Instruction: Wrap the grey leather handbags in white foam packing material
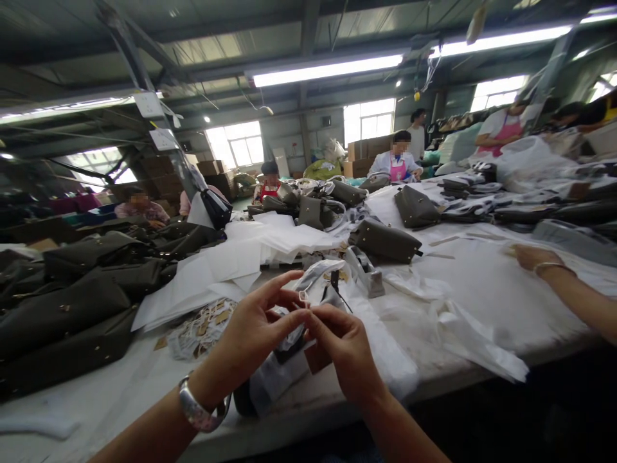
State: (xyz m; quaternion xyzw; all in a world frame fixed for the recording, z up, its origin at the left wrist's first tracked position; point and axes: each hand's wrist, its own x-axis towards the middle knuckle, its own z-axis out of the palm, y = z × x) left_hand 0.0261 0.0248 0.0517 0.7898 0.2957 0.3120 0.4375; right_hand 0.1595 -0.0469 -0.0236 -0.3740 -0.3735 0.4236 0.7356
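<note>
While a white-topped table (137, 392) is stretching across, | dark bags (72, 315) are lying left | left hand (263, 315) is curling, its grip I cannot tell | right hand (347, 344) is pinching | brown tag (318, 358) is hanging beneath | white string (303, 298) is looping from that pinch, near centre

A broad, rounded silver bangle (193, 405) circled the left wrist (212, 378), its glossy metal catching pale highlights and its outer face mottled with pinkish patterning, too blurred to read finely. The left hand (270, 315) above the bangle, the left forearm (152, 427) below it, and the right hand (344, 350) and right forearm (400, 418) to its right were bare.
</note>
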